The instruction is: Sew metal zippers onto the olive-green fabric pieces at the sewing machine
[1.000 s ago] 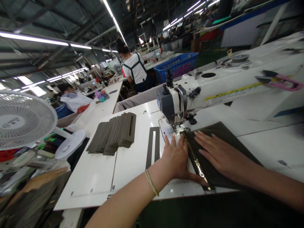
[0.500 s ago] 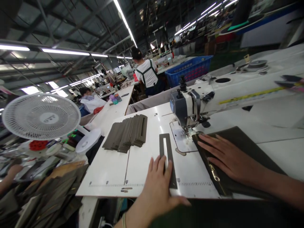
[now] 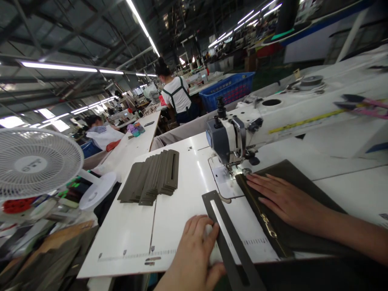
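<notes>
My left hand (image 3: 194, 246) has its fingers curled at the left edge of a dark olive strip (image 3: 222, 226) with a long slot, pinching it. The strip lies at a slant and its near end reaches past the table's front edge. My right hand (image 3: 285, 200) rests flat, fingers stretched out, on a dark olive panel (image 3: 303, 178). Along the panel's left side runs a zipper (image 3: 263, 214) with a gold-coloured pull. The panel's far left corner is close to the presser foot of a sewing machine (image 3: 228, 139).
A fanned stack of slotted olive pieces (image 3: 151, 178) lies on the white table (image 3: 178, 218). To the left are a white fan (image 3: 39, 161) and piled olive pieces (image 3: 51, 258). Pink-handled snips (image 3: 363, 106) lie on the machine. A co-worker (image 3: 178, 95) and a blue basket (image 3: 227, 91) are beyond.
My left hand has gone from lying spread on the slotted strip to gripping its edge. The strip has turned and slid towards me. My right hand stays flat on the panel.
</notes>
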Demonstrator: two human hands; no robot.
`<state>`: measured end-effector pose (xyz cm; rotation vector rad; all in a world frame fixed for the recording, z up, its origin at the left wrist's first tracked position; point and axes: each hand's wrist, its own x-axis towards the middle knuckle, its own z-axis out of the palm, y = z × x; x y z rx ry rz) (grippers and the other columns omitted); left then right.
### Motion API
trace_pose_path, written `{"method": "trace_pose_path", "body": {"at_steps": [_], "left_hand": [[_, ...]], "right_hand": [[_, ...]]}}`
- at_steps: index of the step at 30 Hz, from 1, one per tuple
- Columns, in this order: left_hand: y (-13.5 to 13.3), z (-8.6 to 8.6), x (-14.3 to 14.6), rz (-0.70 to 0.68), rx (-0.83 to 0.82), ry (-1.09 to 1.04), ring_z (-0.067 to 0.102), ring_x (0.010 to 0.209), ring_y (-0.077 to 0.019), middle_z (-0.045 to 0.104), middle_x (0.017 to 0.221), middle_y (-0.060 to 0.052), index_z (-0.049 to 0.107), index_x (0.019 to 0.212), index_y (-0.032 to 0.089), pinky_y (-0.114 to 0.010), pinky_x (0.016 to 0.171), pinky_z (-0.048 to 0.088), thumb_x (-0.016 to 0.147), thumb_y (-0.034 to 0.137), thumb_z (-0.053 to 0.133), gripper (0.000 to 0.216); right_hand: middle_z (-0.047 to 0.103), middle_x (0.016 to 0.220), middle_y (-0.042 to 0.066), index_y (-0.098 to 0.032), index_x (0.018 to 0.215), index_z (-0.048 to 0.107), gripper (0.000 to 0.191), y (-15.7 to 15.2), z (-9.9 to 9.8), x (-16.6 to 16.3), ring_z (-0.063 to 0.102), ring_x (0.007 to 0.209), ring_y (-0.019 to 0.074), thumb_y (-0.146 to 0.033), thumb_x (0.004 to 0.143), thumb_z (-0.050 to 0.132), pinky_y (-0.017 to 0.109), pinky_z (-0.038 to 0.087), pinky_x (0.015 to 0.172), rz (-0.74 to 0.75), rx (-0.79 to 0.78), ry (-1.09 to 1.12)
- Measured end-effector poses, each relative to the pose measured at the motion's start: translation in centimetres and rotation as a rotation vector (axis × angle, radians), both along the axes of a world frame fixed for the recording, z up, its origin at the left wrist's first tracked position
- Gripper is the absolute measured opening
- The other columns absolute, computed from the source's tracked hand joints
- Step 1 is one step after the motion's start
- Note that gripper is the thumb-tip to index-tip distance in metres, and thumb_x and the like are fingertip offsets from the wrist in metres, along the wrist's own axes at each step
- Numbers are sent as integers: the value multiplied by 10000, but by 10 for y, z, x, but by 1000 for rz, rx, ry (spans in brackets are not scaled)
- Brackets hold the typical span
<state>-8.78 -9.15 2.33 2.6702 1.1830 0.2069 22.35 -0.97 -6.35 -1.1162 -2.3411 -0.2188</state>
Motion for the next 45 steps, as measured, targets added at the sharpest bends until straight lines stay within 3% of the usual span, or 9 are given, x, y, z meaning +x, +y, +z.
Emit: {"method": "trace_pose_path", "body": {"at_steps": [4,7,11,15,21,24,30,38,45], "left_hand": [[18,-16,7,42,157,-115,429,1310,-317,472,1387,-179,556,1195,153,-524,1009,466,808,79,529,395],[40,-29,11,60,313,-196,617,1078,-266,658,1126,-139,615,1096,146,-464,893,556,853,35,458,310],[60,-23,21,134,425,-389,675,776,-196,701,859,-76,669,967,160,-339,676,603,875,35,458,263],[65,-16,53,60,527,-468,686,915,-202,709,1029,-105,641,1083,156,-333,780,602,898,113,517,227],[80,-38,100,12,457,-197,655,1052,-241,679,1128,-166,640,1058,80,-385,930,557,868,35,477,254],[83,-44,101,9,389,-177,635,1096,-234,661,1176,-153,622,1116,102,-403,962,540,880,42,474,285],[82,-41,93,-7,405,-197,577,1183,-275,658,1190,-134,648,1089,143,-480,1003,500,925,105,478,239],[86,-36,90,-66,393,-150,566,1198,-259,629,1223,-175,596,1153,110,-456,1006,506,940,57,409,288],[93,-41,80,-97,404,-99,552,1216,-244,616,1246,-156,509,1272,131,-426,980,532,897,-4,353,428]], "right_hand": [[470,1417,83,-186,1424,400,468,1,-1,-5,455,1282,211,-278,971,332,452,394,1033,-12,53,9],[476,1412,84,-171,1420,406,467,1,-2,-9,454,1283,212,-278,972,324,448,384,1040,-29,71,4],[477,1410,92,-147,1437,365,483,-4,-3,-13,453,1283,209,-269,971,328,453,371,1047,-32,108,-14],[461,1425,91,-167,1492,240,544,-12,-1,-16,429,1303,204,-269,966,337,449,353,1061,-10,112,1],[498,1387,138,-155,1504,195,583,-14,4,-16,467,1273,222,-206,940,334,462,393,1024,26,100,14],[486,1398,142,-152,1490,243,576,-14,4,-17,454,1283,221,-189,925,351,460,367,1047,15,98,17],[474,1414,119,-152,1462,312,553,-14,0,-19,418,1309,210,-202,913,366,452,314,1078,-14,93,7],[579,1314,66,-169,1354,473,484,-13,10,-39,489,1221,206,-159,876,396,446,313,1048,-145,101,162],[603,1268,94,-186,1271,558,417,-14,14,-45,514,1175,249,-296,878,475,484,311,1041,-152,48,255]]}}
